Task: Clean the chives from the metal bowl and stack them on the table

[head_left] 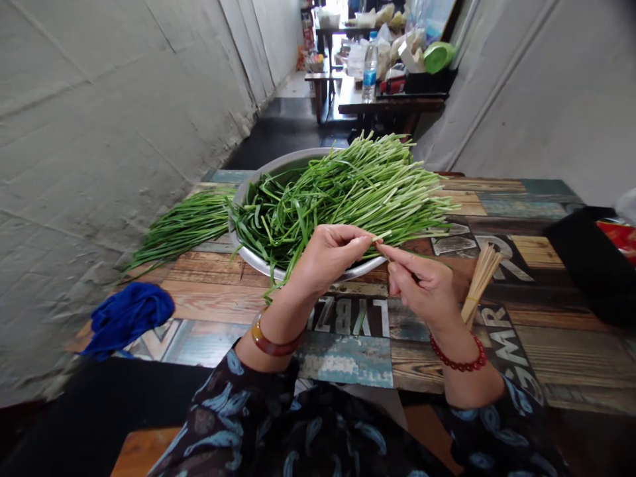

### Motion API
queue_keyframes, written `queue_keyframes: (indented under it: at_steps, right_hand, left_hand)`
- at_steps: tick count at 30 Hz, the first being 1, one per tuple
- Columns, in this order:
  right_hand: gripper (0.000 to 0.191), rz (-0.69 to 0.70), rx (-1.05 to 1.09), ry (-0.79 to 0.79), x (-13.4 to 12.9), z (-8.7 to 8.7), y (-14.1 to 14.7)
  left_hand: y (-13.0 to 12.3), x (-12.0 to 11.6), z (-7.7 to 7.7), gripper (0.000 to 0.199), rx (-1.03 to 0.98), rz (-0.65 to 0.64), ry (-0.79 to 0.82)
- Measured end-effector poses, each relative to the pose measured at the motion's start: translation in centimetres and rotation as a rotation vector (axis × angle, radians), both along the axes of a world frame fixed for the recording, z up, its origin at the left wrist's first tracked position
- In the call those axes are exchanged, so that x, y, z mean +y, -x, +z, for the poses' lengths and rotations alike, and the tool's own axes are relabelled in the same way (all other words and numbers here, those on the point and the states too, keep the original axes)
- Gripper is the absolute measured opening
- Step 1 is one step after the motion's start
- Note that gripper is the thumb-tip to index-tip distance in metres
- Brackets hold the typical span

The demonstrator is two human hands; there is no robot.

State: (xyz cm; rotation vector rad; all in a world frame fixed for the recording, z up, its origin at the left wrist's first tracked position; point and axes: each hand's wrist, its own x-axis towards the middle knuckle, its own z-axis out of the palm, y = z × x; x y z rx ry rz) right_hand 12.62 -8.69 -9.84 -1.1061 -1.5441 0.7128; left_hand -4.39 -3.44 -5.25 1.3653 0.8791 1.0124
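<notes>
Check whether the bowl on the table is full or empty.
Full: green stalks heap up above the rim of the bowl, their pale ends sticking out past its right side.

Look at that black top (322, 434) splashed with pale-blue paisley, a glossy amber-brown bangle (273, 346) left, a dark-red beaded bracelet (460, 365) right!

Stalks (377, 192) are green, cloth (130, 311) blue, sleeves (218, 414) black with blue paisley.

Probably a small eatery: patchwork wood-plank, letter-printed table (571, 344) under the right hand (424, 285), cluttered dark-edged wooden table (358, 106) beyond it.
</notes>
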Motion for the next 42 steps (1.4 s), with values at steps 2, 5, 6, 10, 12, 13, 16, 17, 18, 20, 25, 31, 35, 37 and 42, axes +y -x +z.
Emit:
queue_keyframes:
  at_steps: [2,5,6,10,12,13,16,17,18,20,25,31,35,37,42]
  right_hand:
    - [0.035,0.014,-0.002,-0.016,0.0,-0.4,-0.2]
    - [0.034,0.010,-0.013,-0.007,0.1,-0.8,-0.3]
    - [0.034,0.004,-0.014,-0.003,0.1,-0.9,-0.3]
    - [0.032,-0.006,-0.005,-0.012,0.1,-0.8,-0.1]
    - [0.032,-0.020,-0.006,-0.012,0.0,-0.6,0.0]
    - [0.032,-0.026,-0.005,-0.013,0.0,-0.6,0.1]
    - [0.031,-0.027,0.003,-0.026,0.0,-0.8,0.0]
    - [0.030,-0.023,0.008,-0.033,-0.1,-0.9,0.0]
    - [0.030,-0.019,0.014,-0.040,-0.1,-1.0,0.0]
    - [0.029,-0.016,0.021,-0.045,0.0,-1.2,0.0]
    - [0.028,-0.027,0.010,-0.045,-0.1,-1.1,0.2]
    - [0.020,-0.024,0.043,-0.001,-0.2,-1.0,0.5]
    - [0.017,-0.008,0.100,0.019,-0.2,-0.8,0.6]
    - [0.017,0.001,0.134,0.033,-0.2,-0.8,0.7]
    - [0.016,0.018,0.137,0.057,-0.2,-0.8,0.7]
  left_hand:
    - [0.0,-0.1,0.1,0.022,-0.005,-0.002,0.003]
    - [0.1,-0.1,0.2,0.022,0.008,0.007,0.016]
    - [0.1,-0.1,0.2,0.022,0.007,0.007,0.019]
    - [0.1,-0.1,0.1,0.020,-0.024,-0.010,0.018]
    - [0.1,-0.1,0.1,0.020,-0.031,-0.018,0.010]
    - [0.1,-0.1,0.1,0.020,-0.033,-0.022,0.004]
    - [0.1,-0.1,0.2,0.021,-0.036,-0.030,-0.014]
    - [0.1,-0.1,0.3,0.021,-0.038,-0.034,-0.019]
    - [0.1,-0.1,0.3,0.021,-0.037,-0.038,-0.023]
    - [0.1,-0.2,0.3,0.021,-0.025,-0.042,-0.029]
    - [0.1,-0.1,0.2,0.023,0.021,-0.040,-0.058]
    - [0.0,-0.1,0.4,0.023,0.148,-0.063,-0.120]
    - [-0.1,-0.1,0.3,0.022,0.161,-0.045,-0.116]
    - [-0.1,-0.2,0.1,0.019,0.123,-0.044,-0.075]
    - [-0.2,-0.1,-0.3,0.018,0.023,-0.020,-0.067]
